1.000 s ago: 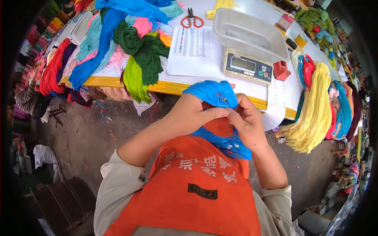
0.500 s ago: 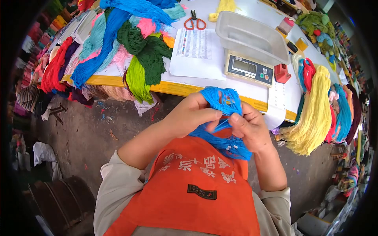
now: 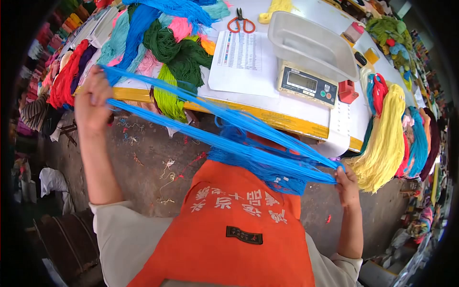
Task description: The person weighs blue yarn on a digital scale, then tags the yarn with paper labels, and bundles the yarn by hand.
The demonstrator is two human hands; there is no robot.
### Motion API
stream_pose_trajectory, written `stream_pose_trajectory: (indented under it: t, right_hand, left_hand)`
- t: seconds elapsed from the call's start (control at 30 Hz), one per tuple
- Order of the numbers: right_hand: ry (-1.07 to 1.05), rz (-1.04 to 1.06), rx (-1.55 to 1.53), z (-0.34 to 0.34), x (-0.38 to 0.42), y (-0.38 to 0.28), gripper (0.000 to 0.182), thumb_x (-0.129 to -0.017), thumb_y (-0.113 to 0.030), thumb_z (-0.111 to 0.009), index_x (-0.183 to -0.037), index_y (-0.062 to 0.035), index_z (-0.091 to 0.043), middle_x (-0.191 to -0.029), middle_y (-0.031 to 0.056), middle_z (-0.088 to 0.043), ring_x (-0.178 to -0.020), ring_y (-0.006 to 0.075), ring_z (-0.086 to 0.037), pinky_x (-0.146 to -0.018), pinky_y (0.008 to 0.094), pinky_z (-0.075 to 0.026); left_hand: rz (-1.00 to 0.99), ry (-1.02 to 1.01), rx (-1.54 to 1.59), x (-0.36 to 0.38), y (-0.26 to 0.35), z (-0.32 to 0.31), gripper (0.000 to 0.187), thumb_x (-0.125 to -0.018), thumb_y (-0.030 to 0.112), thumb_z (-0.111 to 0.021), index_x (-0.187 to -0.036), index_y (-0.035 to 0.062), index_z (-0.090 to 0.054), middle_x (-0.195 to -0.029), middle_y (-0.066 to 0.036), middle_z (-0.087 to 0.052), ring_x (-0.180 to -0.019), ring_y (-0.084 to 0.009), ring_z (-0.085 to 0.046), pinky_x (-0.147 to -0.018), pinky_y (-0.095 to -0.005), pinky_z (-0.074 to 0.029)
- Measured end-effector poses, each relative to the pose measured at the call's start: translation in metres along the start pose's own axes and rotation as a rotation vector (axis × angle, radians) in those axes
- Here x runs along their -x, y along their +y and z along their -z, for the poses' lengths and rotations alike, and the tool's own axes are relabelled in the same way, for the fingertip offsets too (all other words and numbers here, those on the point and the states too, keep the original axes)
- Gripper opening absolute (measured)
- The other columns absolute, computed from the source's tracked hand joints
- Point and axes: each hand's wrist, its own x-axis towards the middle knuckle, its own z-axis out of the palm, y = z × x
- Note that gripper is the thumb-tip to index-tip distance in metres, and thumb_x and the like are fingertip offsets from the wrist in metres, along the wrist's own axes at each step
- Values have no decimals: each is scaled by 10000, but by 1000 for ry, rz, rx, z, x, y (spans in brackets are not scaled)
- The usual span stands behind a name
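A loop of bright blue yarn (image 3: pixel 191 135) is stretched taut in front of me, its two strands apart on the left and running close together on the right. My left hand (image 3: pixel 95 93), a little blurred, is closed round its left end, raised beside the table's left part. At the lower right my right hand (image 3: pixel 347 184) grips the other end, thumb and fingers pressed together. More blue yarn (image 3: pixel 258 167) lies bunched across the top of my orange apron (image 3: pixel 229 205), behind the stretched loop.
On the white table (image 3: pixel 258 103) are a digital scale (image 3: pixel 306 85) with a clear plastic tray (image 3: pixel 313 45), a printed sheet (image 3: pixel 241 60), red-handled scissors (image 3: pixel 240 21) and a red block (image 3: pixel 347 91). Green skeins (image 3: pixel 177 57) hang at left, yellow skeins (image 3: pixel 382 138) at right. Thread scraps (image 3: pixel 167 177) litter the floor.
My hands were close together at the chest, fingering a bunched blue skein. They have moved far apart, left hand up and left, right hand to the right, pulling the yarn into a long loop.
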Motion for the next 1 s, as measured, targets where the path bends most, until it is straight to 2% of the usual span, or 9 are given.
stream_pose_trajectory:
  t: [0.2, 0.3, 0.37, 0.5, 0.63, 0.77, 0.83, 0.93, 1.0]
  right_hand:
    - [367, -125, 244, 122, -7, 53, 246, -969, -354, -595, -918, -114, -615, -678, -64, -447, -489, 36, -343, -417, 217, -239]
    - [553, -160, 333, 150, -3, 68, 268, -967, -363, -588, -886, -110, -615, -653, -57, -425, -464, 50, -336, -406, 226, -244]
    - [595, -217, 469, 156, 1, 65, 250, -974, -350, -557, -890, -115, -580, -626, -56, -398, -448, 65, -354, -395, 231, -268]
    - [186, -134, 87, 95, 15, 6, 223, -959, -325, -615, -892, -113, -604, -656, -59, -446, -497, 32, -376, -403, 204, -252]
    - [-132, 179, -155, 39, 44, -94, 303, -854, -339, -754, -996, -106, -622, -706, -35, -563, -504, 23, -417, -407, 166, -267]
    - [-256, 617, -603, -10, 62, -204, 342, -1053, -333, -421, -1166, -23, -509, -612, -38, -419, -417, 31, -269, -336, 161, -237]
    - [-463, 824, -525, -12, 60, -256, 286, -1072, -289, -371, -1092, -47, -521, -620, -34, -368, -441, 40, -286, -521, 208, -376]
    - [-499, 1017, -457, -29, 65, -331, 275, -1074, -173, -359, -922, -48, -551, -605, -7, -307, -490, 96, -340, -870, 333, -467]
    - [-488, 1214, -320, -48, 55, -368, 247, -1027, -190, -469, -820, -69, -530, -591, -9, -336, -515, 114, -386, -815, 346, -507]
  left_hand:
    - [-254, 112, -103, -22, 172, 122, 193, -1035, 112, -382, -887, 37, -482, -611, 34, -291, -474, -71, -247, -447, -236, -214]
    - [-512, 409, -123, -23, 237, 174, 243, -1007, 109, -422, -764, 99, -427, -608, 42, -285, -476, -80, -235, -446, -243, -193]
    - [-572, 462, -112, -22, 224, 168, 231, -1003, 111, -430, -773, 98, -435, -609, 41, -283, -478, -82, -231, -448, -243, -192]
    - [-509, 478, -280, -28, 68, 33, 220, -1000, 119, -468, -783, 88, -449, -600, 44, -276, -473, -82, -202, -445, -264, -179]
    - [-385, 177, -612, -28, -98, -42, 186, -980, 183, -536, -1015, 5, -579, -615, 88, -333, -490, -16, -275, -451, -218, -187]
    - [-162, 27, -781, -61, -210, -33, 190, -993, 229, -551, -953, 70, -647, -670, 72, -457, -580, -5, -373, -513, -196, -281]
    - [-128, 84, -902, -73, -254, -17, 195, -984, 247, -562, -941, 75, -644, -694, 55, -483, -623, -36, -426, -546, -228, -345]
    - [276, -292, -955, -23, -303, -24, 193, -983, 217, -534, -926, 68, -640, -735, 12, -531, -674, -100, -488, -607, -293, -420]
    - [99, -784, -1075, 16, -342, -10, 200, -954, 231, -562, -964, 41, -624, -815, -65, -639, -751, -177, -607, -694, -310, -484]
